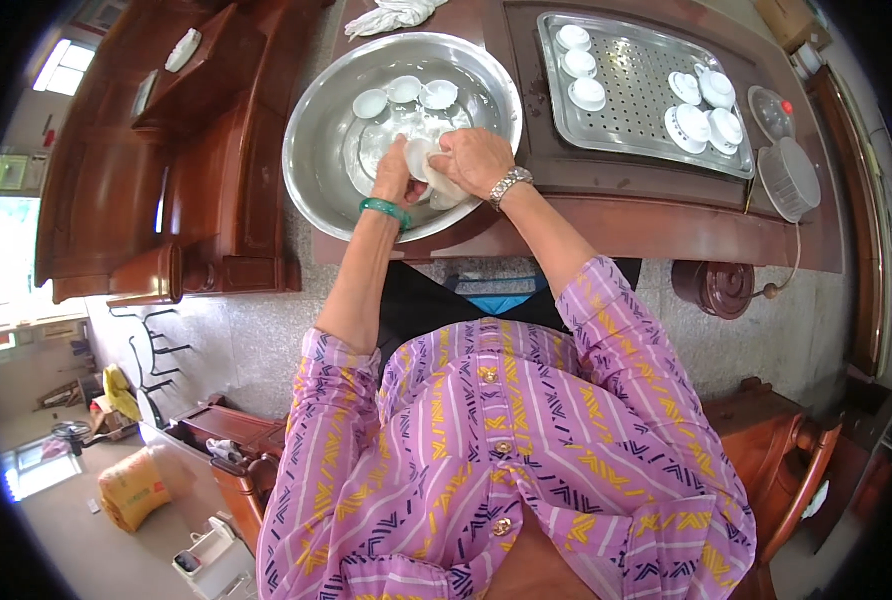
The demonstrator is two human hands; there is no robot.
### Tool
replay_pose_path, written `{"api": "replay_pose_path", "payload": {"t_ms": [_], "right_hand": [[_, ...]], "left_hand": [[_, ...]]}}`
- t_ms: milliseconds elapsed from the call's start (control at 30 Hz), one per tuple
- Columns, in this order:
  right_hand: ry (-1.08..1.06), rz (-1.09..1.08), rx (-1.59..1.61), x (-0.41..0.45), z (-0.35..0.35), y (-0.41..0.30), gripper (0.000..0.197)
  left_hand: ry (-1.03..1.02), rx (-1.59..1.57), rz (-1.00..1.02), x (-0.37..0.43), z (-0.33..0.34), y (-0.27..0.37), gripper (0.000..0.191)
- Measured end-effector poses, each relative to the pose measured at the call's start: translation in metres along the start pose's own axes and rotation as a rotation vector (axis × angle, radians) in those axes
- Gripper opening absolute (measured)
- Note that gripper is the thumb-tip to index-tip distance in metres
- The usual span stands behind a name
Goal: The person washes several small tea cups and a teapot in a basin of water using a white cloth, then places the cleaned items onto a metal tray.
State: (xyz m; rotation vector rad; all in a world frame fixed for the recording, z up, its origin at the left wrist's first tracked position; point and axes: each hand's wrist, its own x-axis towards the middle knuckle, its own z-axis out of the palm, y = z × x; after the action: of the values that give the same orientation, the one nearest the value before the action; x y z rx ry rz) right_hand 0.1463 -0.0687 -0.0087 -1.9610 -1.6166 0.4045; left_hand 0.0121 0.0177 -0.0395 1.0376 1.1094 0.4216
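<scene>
Over a large stainless steel basin of water, my left hand holds a small white cup. My right hand grips a pale wet cloth and presses it against the cup's right side. Part of the cup is hidden by my fingers and the cloth. Beyond my hands, three small white cups lie in the water near the basin's far side: a left cup, a middle cup and a right cup.
Right of the basin, a perforated metal tray carries upturned white cups and a small white teapot. A clear plastic container and a domed lid sit beyond it. A white cloth lies behind the basin.
</scene>
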Motion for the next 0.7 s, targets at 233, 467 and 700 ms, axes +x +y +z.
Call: {"api": "replay_pose_path", "payload": {"t_ms": [233, 467, 700], "right_hand": [[-0.199, -0.06, -0.118, -0.005, -0.002, -0.003, 0.017], [0.074, -0.095, -0.027, -0.009, 0.009, 0.002, 0.021], [0.028, -0.068, -0.017, -0.009, 0.009, 0.004, 0.016]], "left_hand": [[-0.166, -0.291, 0.05, -0.006, -0.026, 0.041, 0.034], [-0.009, -0.06, 0.06, 0.021, -0.035, 0.035, 0.038], [0.268, 0.662, 0.322, 0.043, -0.026, 0.018, 0.046]]}}
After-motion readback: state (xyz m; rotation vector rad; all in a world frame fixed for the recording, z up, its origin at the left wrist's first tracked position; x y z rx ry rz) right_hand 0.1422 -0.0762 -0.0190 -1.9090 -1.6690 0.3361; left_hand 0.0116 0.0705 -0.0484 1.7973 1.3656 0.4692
